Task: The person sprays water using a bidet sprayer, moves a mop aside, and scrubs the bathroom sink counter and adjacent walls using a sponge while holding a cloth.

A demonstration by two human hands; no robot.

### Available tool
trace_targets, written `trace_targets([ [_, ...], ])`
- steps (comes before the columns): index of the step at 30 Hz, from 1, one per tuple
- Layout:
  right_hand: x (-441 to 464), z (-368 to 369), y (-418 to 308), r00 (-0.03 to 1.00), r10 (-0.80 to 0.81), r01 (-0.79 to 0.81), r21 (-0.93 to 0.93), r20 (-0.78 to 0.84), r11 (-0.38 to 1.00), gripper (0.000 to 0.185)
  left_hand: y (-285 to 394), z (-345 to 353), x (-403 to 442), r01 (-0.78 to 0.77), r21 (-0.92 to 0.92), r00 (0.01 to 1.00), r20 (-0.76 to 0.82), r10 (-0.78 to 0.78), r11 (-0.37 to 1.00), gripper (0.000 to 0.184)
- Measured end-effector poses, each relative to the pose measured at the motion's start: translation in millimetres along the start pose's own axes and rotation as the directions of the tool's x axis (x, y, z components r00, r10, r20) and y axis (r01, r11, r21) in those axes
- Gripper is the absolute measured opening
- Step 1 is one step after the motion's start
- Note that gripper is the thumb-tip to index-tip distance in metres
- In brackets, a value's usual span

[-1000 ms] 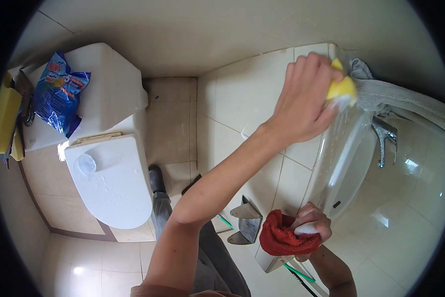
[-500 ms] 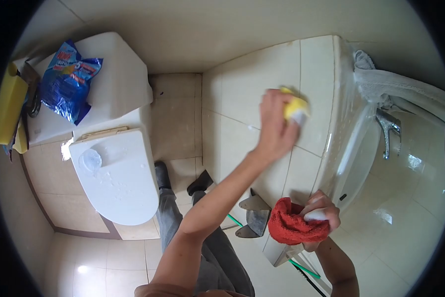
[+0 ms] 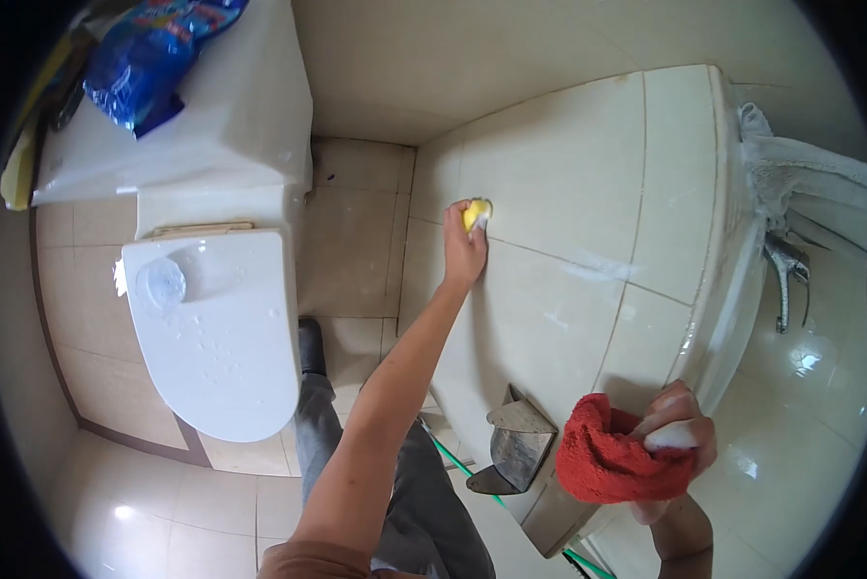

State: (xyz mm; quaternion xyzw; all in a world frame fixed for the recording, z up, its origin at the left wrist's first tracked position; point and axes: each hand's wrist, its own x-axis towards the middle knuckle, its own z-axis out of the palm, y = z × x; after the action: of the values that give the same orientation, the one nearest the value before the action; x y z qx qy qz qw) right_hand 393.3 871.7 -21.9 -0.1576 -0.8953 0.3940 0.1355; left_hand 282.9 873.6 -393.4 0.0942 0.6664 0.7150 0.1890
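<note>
My left hand (image 3: pixel 465 253) is closed on a small yellow sponge (image 3: pixel 477 213), pressed to the pale tiled side panel (image 3: pixel 549 174). A whitish patch shows on the sponge's lower edge. My right hand (image 3: pixel 679 425) grips a bunched red cloth (image 3: pixel 621 454) in front of the panel's right edge. Something white and smooth, which I cannot make out, pokes out between its fingers and the cloth. White smears (image 3: pixel 592 270) streak the tiles to the right of the sponge.
A toilet with its lid (image 3: pixel 216 347) down stands left, bearing a clear round container (image 3: pixel 161 283) and water drops. A blue packet (image 3: pixel 158 68) lies on the tank. A metal bracket (image 3: pixel 520 444) juts near the right hand. A faucet (image 3: pixel 788 280) and white towel (image 3: pixel 805 169) are at right.
My left hand has slid the sponge leftward over the tiles, and white smears now show to its right. My right hand still holds the red cloth. The camera view has shifted.
</note>
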Motion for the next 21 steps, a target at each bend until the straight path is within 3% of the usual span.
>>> trace_targets([
  [4,-5,5,-4,0.994,0.051,-0.054,-0.028,-0.094,0.998,0.049,30,4,3,0.048,-0.065,0.997,0.064,-0.044,0.997,0.019],
  [7,-8,8,-8,0.990,0.095,-0.103,-0.066,-0.106,0.992,0.049,73,15,17,-0.211,-0.100,0.970,0.106,0.221,0.972,0.018],
  [9,-8,8,-10,0.989,0.126,-0.132,-0.077,-0.077,0.988,0.051,105,25,30,-0.404,-0.185,0.896,0.114,0.428,0.896,0.022],
  [12,-10,7,-10,0.984,0.177,-0.176,-0.098,0.000,0.980,0.058,130,22,43,-0.463,-0.273,0.835,0.185,0.518,0.843,0.025],
  [13,-13,4,-10,0.984,0.176,-0.174,-0.116,0.009,0.978,0.058,105,25,46,-0.512,-0.237,0.820,0.154,0.552,0.826,0.029],
  [15,-19,-3,-3,0.988,0.149,-0.145,-0.101,0.042,0.984,0.057,45,24,52,-0.440,-0.128,0.889,0.082,0.451,0.889,0.031],
  [18,-24,-11,5,0.992,0.100,-0.096,-0.055,0.077,0.994,0.056,-57,19,60,-0.139,-0.018,0.988,0.065,0.139,0.990,0.033],
  [19,-21,-6,1,0.993,0.106,-0.102,-0.066,0.059,0.993,0.055,-74,22,64,-0.035,-0.022,0.997,0.067,0.036,0.999,0.036],
  [21,-20,-5,1,0.995,0.093,-0.090,-0.067,0.040,0.994,0.054,-56,36,80,0.000,0.118,1.000,0.000,0.001,0.993,0.037],
])
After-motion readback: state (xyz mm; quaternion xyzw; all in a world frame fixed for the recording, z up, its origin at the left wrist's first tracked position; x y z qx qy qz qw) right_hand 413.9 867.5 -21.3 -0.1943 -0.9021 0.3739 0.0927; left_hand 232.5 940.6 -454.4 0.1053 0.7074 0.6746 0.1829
